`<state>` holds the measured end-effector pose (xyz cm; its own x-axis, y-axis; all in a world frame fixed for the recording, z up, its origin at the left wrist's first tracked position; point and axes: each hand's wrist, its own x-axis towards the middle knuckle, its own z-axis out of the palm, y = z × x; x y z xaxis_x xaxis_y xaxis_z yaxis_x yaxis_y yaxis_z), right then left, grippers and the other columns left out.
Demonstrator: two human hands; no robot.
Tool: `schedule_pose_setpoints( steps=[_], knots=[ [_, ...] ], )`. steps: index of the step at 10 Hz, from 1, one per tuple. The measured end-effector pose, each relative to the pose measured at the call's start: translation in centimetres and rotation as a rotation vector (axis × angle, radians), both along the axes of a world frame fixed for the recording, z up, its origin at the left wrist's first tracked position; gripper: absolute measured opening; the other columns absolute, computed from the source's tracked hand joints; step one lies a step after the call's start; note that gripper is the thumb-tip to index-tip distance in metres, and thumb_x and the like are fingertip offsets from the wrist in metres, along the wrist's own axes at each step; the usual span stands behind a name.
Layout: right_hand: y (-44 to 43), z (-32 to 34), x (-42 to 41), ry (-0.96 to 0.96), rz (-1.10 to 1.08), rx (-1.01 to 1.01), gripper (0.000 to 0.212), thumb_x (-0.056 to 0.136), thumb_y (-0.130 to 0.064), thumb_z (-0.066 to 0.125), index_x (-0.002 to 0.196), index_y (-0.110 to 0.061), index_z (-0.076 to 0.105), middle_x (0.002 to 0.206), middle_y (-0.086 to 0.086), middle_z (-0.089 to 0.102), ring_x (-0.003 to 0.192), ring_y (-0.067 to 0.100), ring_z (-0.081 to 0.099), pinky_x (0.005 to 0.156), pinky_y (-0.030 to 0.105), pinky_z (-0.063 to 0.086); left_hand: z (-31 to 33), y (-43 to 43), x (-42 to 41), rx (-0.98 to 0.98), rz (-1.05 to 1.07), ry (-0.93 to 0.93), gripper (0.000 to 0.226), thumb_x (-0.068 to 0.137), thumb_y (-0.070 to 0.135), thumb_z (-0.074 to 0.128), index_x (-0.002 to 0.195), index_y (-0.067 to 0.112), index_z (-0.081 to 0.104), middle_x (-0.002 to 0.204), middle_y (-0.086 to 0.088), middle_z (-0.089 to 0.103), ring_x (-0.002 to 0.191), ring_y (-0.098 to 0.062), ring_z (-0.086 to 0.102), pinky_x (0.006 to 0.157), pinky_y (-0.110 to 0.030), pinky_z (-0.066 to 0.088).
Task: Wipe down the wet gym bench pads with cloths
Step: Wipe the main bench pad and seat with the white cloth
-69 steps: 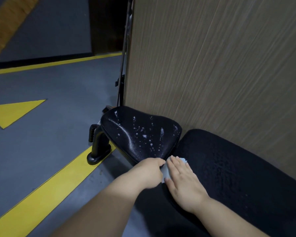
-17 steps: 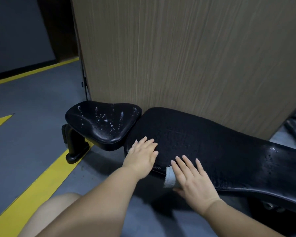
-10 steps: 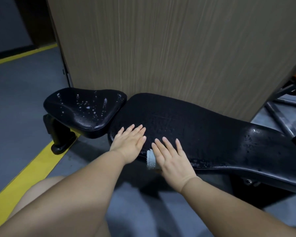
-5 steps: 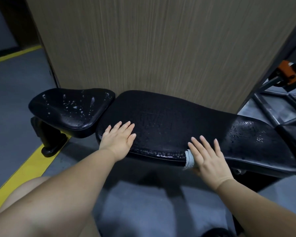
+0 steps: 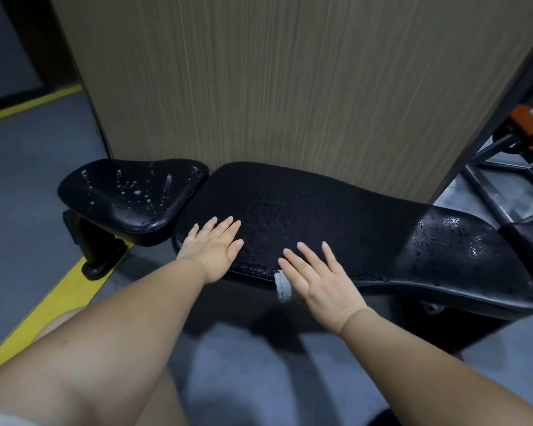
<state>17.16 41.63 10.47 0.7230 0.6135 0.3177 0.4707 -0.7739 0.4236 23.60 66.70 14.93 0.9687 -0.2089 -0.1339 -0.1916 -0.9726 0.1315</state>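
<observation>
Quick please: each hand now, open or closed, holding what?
Left hand: open, flat on the long bench pad.
Right hand: open, straight fingers pressing the cloth against that pad's near edge.

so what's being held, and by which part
Nothing is gripped. The right hand presses a pale blue cloth flat against the near edge of the long black bench pad; the left hand rests flat on the pad.

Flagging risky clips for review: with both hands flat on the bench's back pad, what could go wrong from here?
The cloth sits at the near edge of the back pad, mostly hidden under the right hand; it may slip off. The bare left hand rests on the wet surface and could slide. Droplets cover the seat pad, which might get skipped.
</observation>
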Motion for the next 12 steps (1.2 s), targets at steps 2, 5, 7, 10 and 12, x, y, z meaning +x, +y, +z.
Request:
schedule_pose_setpoints(
  steps=[2,5,7,10,12],
  knots=[
    [-7.7,0.8,-1.0,0.079,-0.120,-0.001,0.094,0.065,-0.035,0.081,0.144,-0.015,0.034,0.143,0.009,0.050,0.132,0.034,0.045,0.107,0.060,0.026,-0.2,0.0,0.1,-0.007,0.000,-0.007,0.053,0.104,0.046,0.011,0.155,0.034,0.002,0.162,0.016,-0.005,0.149,-0.012,-0.010,0.121,-0.040,-0.005],
    [-11.5,2.6,-2.5,0.139,-0.389,0.054,0.111,0.043,-0.029,0.090,0.139,-0.007,0.039,0.144,0.013,0.047,0.142,0.026,0.024,0.108,0.064,0.019,-0.4,0.0,0.3,0.002,-0.001,-0.030,0.053,0.104,0.046,0.011,0.155,0.035,0.002,0.162,0.015,-0.004,0.149,-0.014,-0.008,0.121,-0.042,-0.003],
    [-5.4,1.3,-0.2,0.084,-0.165,0.079,0.083,0.054,-0.018,0.087,0.128,0.005,0.056,0.144,0.020,0.045,0.134,0.032,0.036,0.114,0.043,0.022,-0.1,-0.1,0.2,-0.001,0.002,-0.019,0.053,0.104,0.046,0.011,0.155,0.035,0.001,0.162,0.016,-0.005,0.149,-0.014,-0.009,0.121,-0.042,-0.004],
    [-2.0,0.3,0.1,0.072,-0.013,0.087,0.079,0.070,-0.008,0.068,0.142,-0.011,0.035,0.144,0.009,0.048,0.133,0.031,0.045,0.108,0.051,0.035,-0.1,-0.7,-0.1,0.008,0.069,-0.010,0.053,0.104,0.045,0.013,0.155,0.034,0.003,0.162,0.015,-0.003,0.149,-0.014,-0.008,0.121,-0.043,-0.005],
    [-5.7,1.0,-0.3,0.121,-0.075,0.086,0.097,0.055,-0.025,0.083,0.139,-0.011,0.037,0.140,0.008,0.053,0.131,0.030,0.049,0.114,0.048,0.028,-0.2,-7.2,-2.6,-0.027,-0.125,-0.150,0.057,0.103,0.047,0.012,0.156,0.026,0.011,0.163,0.013,0.005,0.149,-0.012,-0.004,0.120,-0.040,-0.006]
  ],
)
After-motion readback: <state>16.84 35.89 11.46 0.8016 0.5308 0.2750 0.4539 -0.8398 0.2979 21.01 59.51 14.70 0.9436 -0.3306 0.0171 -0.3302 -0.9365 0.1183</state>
